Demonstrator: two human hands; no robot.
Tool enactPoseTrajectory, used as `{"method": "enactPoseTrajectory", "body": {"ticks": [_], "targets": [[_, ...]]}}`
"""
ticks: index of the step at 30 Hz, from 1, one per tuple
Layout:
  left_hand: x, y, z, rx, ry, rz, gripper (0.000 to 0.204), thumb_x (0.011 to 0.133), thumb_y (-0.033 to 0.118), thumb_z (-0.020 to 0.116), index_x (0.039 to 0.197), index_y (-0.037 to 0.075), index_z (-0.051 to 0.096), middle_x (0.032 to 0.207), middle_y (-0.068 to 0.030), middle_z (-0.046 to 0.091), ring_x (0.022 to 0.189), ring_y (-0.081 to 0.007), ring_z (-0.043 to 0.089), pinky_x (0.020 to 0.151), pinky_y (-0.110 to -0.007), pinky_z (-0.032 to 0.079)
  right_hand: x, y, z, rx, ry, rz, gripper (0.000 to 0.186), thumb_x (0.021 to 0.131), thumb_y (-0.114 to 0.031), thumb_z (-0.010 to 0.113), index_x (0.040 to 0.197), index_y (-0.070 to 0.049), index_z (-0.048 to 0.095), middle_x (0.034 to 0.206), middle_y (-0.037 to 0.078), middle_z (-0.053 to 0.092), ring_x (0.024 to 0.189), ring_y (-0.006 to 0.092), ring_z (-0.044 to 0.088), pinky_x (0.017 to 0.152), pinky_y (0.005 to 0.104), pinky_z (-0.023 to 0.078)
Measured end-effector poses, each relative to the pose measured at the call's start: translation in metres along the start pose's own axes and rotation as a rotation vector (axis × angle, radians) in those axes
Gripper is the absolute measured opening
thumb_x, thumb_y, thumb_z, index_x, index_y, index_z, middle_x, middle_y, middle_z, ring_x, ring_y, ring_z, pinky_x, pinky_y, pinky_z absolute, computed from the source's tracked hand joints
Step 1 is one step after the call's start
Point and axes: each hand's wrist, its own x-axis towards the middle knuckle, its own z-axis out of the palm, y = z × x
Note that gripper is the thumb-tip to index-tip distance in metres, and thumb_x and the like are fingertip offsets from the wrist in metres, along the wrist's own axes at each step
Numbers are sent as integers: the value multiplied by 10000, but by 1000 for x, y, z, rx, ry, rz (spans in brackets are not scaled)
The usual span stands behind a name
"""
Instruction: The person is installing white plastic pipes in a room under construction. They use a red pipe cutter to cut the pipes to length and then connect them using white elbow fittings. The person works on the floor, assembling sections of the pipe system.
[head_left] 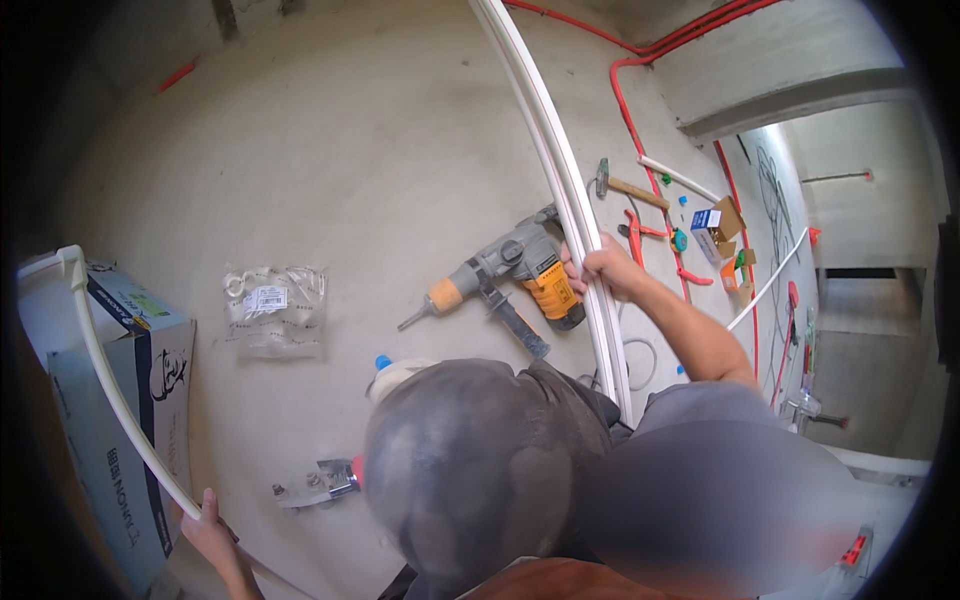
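white carton (120, 400) left — clear labelled bag (272, 305)

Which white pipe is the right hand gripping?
The right hand grips the long white pipes running upward beside the hammer drill, not the curved pipe by the cardboard box.

1. My left hand (207, 528) on the white pipe (110, 390) — its forearm runs off the lower edge.
2. My right hand (605, 268) grips the bundled white conduits (560, 170), whose upper ends leave the top edge.
3. A large blurred patch (730, 510) covers the lower right.
4. The contents of the clear plastic bag (272, 308) are too small to tell.
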Motion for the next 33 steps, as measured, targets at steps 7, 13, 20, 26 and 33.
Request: {"method": "enactPoseTrajectory", "body": {"ticks": [7, 13, 20, 26, 33], "targets": [[-14, 16, 1, -28, -24, -12, 329, 919, 201, 744, 755, 70, 490, 530, 18, 395, 384, -102, 366, 359, -315, 271, -23, 49, -42, 61, 249, -29, 441, 585, 36, 540, 1021, -27, 533, 716, 65, 505, 556, 189, 512, 556, 383, 516], [-7, 16, -7, 45, -49, 36, 397, 902, 241, 758, 689, 86, 461, 557, 29, 427, 445, -91, 397, 411, -308, 304, -39, 116, -120, -32, 436, -18, 400, 602, 16, 537, 997, -42, 516, 696, 51, 494, 534, 198, 490, 550, 386, 491], [-21, 26, -5, 7, -53, -50, 370, 893, 247, 755, 703, 74, 490, 585, 21, 454, 465, -89, 383, 424, -313, 308, -38, 149, -162, -70, 524, 80, 378, 659, 39, 521, 1036, 14, 536, 722, 77, 526, 549, 225, 525, 553, 386, 497], [-23, 41, -7, -20, -61, -100, 368, 860, 242, 777, 692, 58, 506, 595, 13, 466, 511, -100, 406, 459, -325, 324, -22, 137, -174, -521, 412, 492, 338, 796, -105, 673, 1098, 35, 611, 852, 144, 642, 686, 276, 639, 658, 374, 538], [-15, 9, -5, 169, -2, 59, 425, 847, 299, 783, 675, -16, 558, 594, -40, 480, 530, -170, 399, 510, -400, 351, 82, -23, 4, -1617, 298, -300, 363, 886, -308, 736, 1101, -24, 668, 883, 229, 701, 855, 411, 701, 744, 490, 542]]}}
